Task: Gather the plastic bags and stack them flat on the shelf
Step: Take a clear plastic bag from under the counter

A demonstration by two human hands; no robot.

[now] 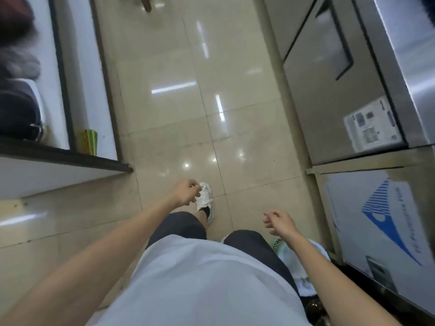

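I look straight down a narrow aisle at my own body. My left hand hangs over the tiled floor in a loose fist, with nothing in it that I can see. My right hand is half curled with fingers and thumb apart, holding nothing. Crumpled pale white and green plastic bags lie on the floor at the lower right, partly hidden behind my right forearm and leg. A white shelf with a black front edge is on the left, above and away from both hands.
Dark bags and a green-yellow pack sit on the left shelf. A stainless steel cabinet and a white box with a blue logo line the right side. My white shoe is on the glossy floor.
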